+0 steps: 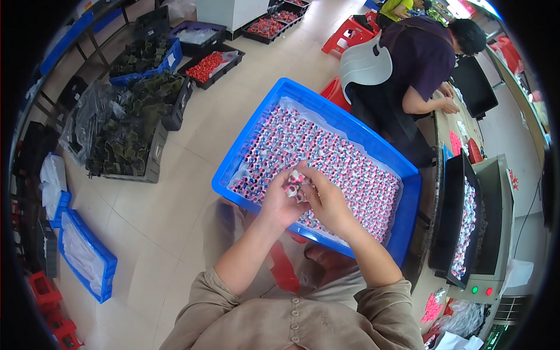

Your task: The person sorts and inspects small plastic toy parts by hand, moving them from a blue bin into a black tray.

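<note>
A large blue bin [265, 96] stands in front of me, lined with pale sheeting. Rows of small round pieces [326, 149], white with pink, blue and dark parts, fill it. Over its near edge my left hand [279, 201] is cupped, palm up, around several white-and-pink pieces [295, 186] of the same kind. My right hand [328, 201] meets it from the other side, its thumb and fingers closed on the pieces in that small pile. Their exact kind is too small to make out.
At right, a black tray [458, 233] of similar pieces sits by a grey machine [493, 204] on the workbench. A co-worker [417, 58] sits ahead right beside a white chair back [366, 61]. Crates of dark green parts [125, 140] and a blue tray [87, 256] lie left.
</note>
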Available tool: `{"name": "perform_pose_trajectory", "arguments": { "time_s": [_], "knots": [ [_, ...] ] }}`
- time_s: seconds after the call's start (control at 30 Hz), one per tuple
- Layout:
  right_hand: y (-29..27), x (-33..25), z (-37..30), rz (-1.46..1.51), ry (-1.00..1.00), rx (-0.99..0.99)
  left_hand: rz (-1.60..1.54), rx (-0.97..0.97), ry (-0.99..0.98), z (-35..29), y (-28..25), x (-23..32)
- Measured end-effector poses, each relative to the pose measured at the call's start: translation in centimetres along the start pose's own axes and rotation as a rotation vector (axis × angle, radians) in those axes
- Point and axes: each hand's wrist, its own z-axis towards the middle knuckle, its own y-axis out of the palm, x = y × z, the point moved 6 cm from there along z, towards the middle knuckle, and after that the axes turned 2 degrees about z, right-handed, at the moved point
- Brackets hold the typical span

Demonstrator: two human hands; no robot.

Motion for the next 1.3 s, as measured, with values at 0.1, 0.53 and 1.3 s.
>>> {"name": "perform_pose_trajectory", "arguments": {
  "time_s": [0.1,0.53,1.3],
  "knots": [
    [1.4,1.8,2.2,0.174,0.032,0.027,0.033,0.069,-0.017,0.1,-0.3,1.1],
    [4.4,5.6,5.8,0.382,0.228,0.187,0.101,0.18,0.115,3.0,-3.4,4.2],
    [12.9,9.7,12.7,0.642,0.165,-0.076,-0.016,0.328,0.841,-6.2,-3.3,17.7]
  ]
}}
